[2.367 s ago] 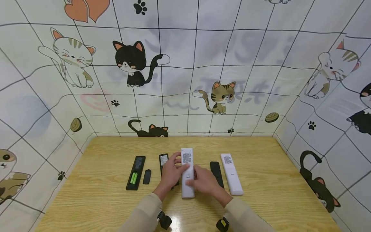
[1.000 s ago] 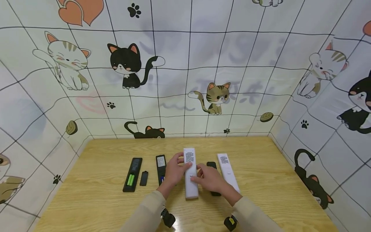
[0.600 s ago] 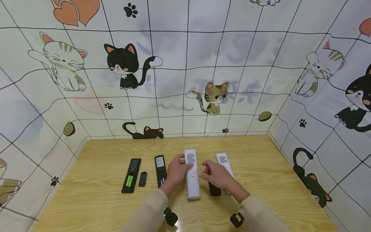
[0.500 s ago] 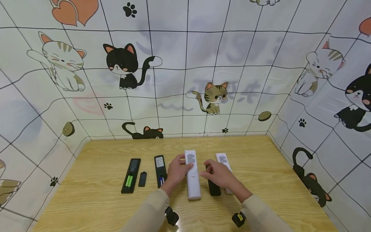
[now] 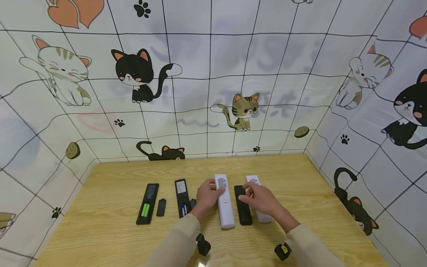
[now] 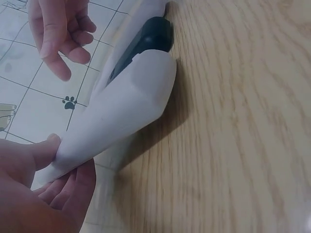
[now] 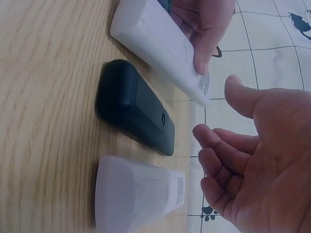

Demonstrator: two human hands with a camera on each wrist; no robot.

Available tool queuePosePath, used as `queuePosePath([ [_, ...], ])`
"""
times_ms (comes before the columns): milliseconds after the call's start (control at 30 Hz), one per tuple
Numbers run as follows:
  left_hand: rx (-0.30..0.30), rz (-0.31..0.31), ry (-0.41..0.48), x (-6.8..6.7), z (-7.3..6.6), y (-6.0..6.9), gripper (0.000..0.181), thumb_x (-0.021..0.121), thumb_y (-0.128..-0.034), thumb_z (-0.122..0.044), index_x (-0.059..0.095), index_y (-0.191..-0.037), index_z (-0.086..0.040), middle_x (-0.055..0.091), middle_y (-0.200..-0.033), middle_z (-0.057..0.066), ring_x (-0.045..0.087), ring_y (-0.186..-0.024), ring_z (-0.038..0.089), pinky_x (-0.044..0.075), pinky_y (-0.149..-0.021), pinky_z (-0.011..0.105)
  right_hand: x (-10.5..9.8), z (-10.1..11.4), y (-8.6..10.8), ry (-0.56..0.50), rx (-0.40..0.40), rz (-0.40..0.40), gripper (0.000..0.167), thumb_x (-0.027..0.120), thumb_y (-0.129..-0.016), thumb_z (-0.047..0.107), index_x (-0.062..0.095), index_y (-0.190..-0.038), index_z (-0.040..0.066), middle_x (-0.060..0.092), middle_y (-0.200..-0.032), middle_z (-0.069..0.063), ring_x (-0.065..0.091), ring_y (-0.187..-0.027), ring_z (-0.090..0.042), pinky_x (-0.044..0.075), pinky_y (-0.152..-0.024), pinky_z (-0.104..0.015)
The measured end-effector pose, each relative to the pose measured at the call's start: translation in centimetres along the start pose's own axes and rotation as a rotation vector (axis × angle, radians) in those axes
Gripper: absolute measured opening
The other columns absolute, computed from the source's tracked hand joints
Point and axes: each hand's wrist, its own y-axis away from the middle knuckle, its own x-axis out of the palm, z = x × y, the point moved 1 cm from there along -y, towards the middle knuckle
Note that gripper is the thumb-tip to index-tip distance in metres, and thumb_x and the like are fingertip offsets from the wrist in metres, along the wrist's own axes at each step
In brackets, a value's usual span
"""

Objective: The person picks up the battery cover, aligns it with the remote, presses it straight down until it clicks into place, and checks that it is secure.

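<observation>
A white remote control (image 5: 226, 211) lies back side up near the middle of the table, its battery cover on. My left hand (image 5: 205, 198) grips its far half, thumb on top and fingers along the side; the left wrist view shows the left hand (image 6: 43, 189) pinching that end. The near end seems to rest on the table. To its right lies a black remote control (image 5: 244, 213), cover on. My right hand (image 5: 263, 200) hovers over it with loosely bent fingers, and in the right wrist view the right hand (image 7: 267, 155) holds nothing. A second white remote (image 5: 264, 218) is partly hidden beneath it.
On the left lies a black remote (image 5: 151, 196) with green batteries exposed, beside its loose battery cover (image 5: 161, 207). Another opened black remote (image 5: 181, 194) with blue-and-white batteries stands nearer my left hand; its cover (image 5: 192, 203) is partly hidden. A cat-print cloth surrounds the wooden table (image 5: 113, 237).
My right hand has let go of the white remote and moved right, over the black one. My left hand keeps its grip on the white remote. The head view has shifted slightly.
</observation>
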Motion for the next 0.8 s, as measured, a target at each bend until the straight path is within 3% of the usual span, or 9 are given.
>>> queuePosePath([
  [233, -0.036, 0.020, -0.025, 0.46, -0.05, -0.31, 0.043, 0.075, -0.0867, -0.025, 0.060, -0.122, -0.005, 0.071, -0.105, 0.012, 0.066, -0.082, 0.016, 0.055, -0.066, 0.027, -0.20, -0.53, 0.22, -0.014, -0.001, 0.009, 0.047, 0.064, -0.094, 0.037, 0.056, -0.127, 0.005, 0.063, -0.091, 0.001, 0.053, -0.069, -0.011, 0.043, -0.064, -0.028],
  [800, -0.030, -0.079, -0.271, 0.23, -0.62, 0.16, 0.042, 0.078, -0.0813, -0.033, 0.067, -0.112, -0.006, 0.072, -0.095, 0.006, 0.063, -0.077, 0.016, 0.051, -0.065, 0.031, -0.30, -0.55, 0.42, -0.012, -0.017, 0.009, 0.047, 0.064, -0.094, 0.037, 0.056, -0.125, 0.002, 0.063, -0.090, 0.000, 0.053, -0.070, -0.010, 0.043, -0.063, -0.028],
])
